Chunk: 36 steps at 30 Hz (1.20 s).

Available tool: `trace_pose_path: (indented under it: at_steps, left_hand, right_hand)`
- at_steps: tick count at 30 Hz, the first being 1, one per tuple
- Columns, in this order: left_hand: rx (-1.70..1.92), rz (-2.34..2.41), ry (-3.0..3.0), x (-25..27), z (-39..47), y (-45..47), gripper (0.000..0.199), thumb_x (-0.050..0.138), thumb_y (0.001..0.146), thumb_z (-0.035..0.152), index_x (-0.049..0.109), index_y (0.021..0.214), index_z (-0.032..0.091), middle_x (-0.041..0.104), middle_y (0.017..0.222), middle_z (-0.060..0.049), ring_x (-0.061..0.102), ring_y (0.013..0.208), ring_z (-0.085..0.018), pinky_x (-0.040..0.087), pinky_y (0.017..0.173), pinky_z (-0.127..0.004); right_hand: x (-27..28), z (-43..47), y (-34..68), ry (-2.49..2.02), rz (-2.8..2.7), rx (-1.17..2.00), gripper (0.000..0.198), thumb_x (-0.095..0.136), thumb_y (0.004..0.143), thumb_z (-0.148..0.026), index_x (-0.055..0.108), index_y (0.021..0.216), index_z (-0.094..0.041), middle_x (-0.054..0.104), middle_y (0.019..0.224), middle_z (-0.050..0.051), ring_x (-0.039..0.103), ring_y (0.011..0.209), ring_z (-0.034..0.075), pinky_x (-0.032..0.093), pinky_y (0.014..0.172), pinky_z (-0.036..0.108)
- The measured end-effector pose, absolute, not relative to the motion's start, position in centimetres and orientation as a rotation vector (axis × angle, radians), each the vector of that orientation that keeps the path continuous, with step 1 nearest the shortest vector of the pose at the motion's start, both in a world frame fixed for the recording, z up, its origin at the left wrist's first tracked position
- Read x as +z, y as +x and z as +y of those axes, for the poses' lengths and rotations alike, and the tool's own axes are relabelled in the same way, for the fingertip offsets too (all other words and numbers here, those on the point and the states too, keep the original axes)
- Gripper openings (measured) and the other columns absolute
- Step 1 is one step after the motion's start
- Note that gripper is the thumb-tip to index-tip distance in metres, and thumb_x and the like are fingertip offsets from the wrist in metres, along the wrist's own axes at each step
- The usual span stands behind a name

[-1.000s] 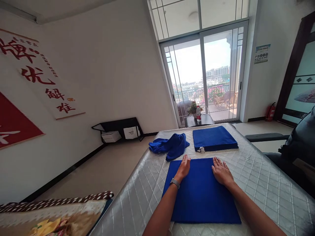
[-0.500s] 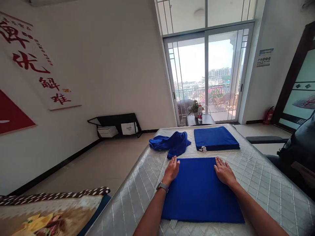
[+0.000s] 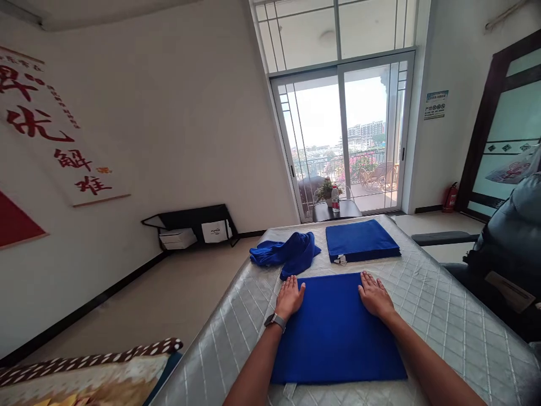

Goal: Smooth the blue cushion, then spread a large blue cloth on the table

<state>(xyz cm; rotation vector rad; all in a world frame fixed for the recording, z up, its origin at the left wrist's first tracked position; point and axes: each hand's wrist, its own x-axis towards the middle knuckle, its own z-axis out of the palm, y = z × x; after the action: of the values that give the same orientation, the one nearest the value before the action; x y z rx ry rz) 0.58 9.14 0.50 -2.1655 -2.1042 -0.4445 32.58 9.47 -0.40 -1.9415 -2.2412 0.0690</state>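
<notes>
A blue cloth (image 3: 338, 332), laid out flat as a rectangle with a white tag at its near edge, lies on the quilted mattress (image 3: 448, 316). My left hand (image 3: 289, 297) rests flat at its far left corner, fingers stretched out, a watch on the wrist. At the far right corner my right hand (image 3: 376, 294) lies open too, palm down on the cloth's edge. Beyond them sits a neat stack of folded blue cloths (image 3: 362, 239) with white tags. To its left is a crumpled blue cloth (image 3: 287, 254), close to my left fingertips.
A small dark table (image 3: 338, 211) with a plant and a bottle (image 3: 335, 198) stands past the mattress, before the glass sliding door. A black armchair (image 3: 507, 248) is on the right. A patterned blanket (image 3: 101, 372) lies at lower left.
The camera view has tilted and shifted a little, so the room appears moved leftward. My left hand has turned slightly flatter at the corner; both hands stay at the cloth's far corners.
</notes>
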Motion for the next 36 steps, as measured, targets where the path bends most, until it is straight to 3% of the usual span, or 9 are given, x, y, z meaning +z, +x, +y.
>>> trace_pose_path:
  at_steps: [3,7,15,20,30,36]
  left_hand:
    - [-0.438,-2.011,-2.205,1.3,9.3,3.7,0.063,0.022,0.1,0.041,0.041,0.141,-0.003,0.043,0.146,-0.026,0.035,0.14,-0.032,0.027,0.115,-0.049]
    - [-0.458,-1.779,-2.385,1.4,9.6,11.6,0.057,0.02,0.102,0.038,0.037,0.146,0.007,0.042,0.15,-0.016,0.035,0.142,-0.022,0.03,0.116,-0.037]
    - [-0.477,-1.64,-2.494,-0.4,10.4,20.6,0.056,0.016,0.102,0.037,0.036,0.147,0.009,0.043,0.149,-0.017,0.036,0.141,-0.023,0.032,0.115,-0.043]
    - [-0.445,-1.69,-2.461,-1.0,10.4,17.7,0.055,0.017,0.102,0.037,0.038,0.146,0.012,0.044,0.15,-0.015,0.035,0.141,-0.023,0.03,0.116,-0.043]
    - [-0.396,-2.015,-2.174,-0.6,8.4,2.9,0.061,0.015,0.101,0.041,0.038,0.146,0.006,0.044,0.148,-0.018,0.036,0.141,-0.027,0.031,0.114,-0.046]
    - [-0.444,-2.052,-2.099,-1.1,8.1,0.8,0.061,0.019,0.101,0.044,0.037,0.147,0.008,0.044,0.149,-0.016,0.035,0.141,-0.027,0.03,0.115,-0.045]
  right_hand:
    - [-0.3,9.4,32.6,-1.928,-2.23,0.098,0.064,0.019,0.096,-0.037,0.02,0.154,-0.009,0.019,0.16,0.008,0.014,0.147,0.018,0.007,0.119,0.041]
    - [-0.1,9.3,32.7,-1.913,-2.235,0.106,0.063,0.02,0.096,-0.036,0.021,0.154,-0.009,0.019,0.16,0.009,0.014,0.147,0.019,0.008,0.119,0.042]
    - [-0.3,9.3,33.1,-1.891,-2.33,0.048,0.059,0.02,0.094,-0.021,0.025,0.153,-0.01,0.019,0.16,0.008,0.015,0.147,0.018,0.012,0.119,0.041]
    - [-0.4,9.5,32.8,-1.915,-2.272,0.073,0.061,0.02,0.097,-0.033,0.022,0.153,-0.009,0.019,0.16,0.009,0.014,0.147,0.019,0.009,0.119,0.042]
    - [-0.6,9.6,32.8,-1.907,-2.235,0.113,0.063,0.019,0.097,-0.037,0.017,0.155,-0.011,0.017,0.161,0.007,0.009,0.148,0.018,0.004,0.12,0.041]
    - [-0.6,9.7,32.6,-1.928,-2.246,0.097,0.064,0.018,0.097,-0.037,0.017,0.155,-0.011,0.017,0.161,0.006,0.009,0.148,0.018,0.005,0.12,0.041]
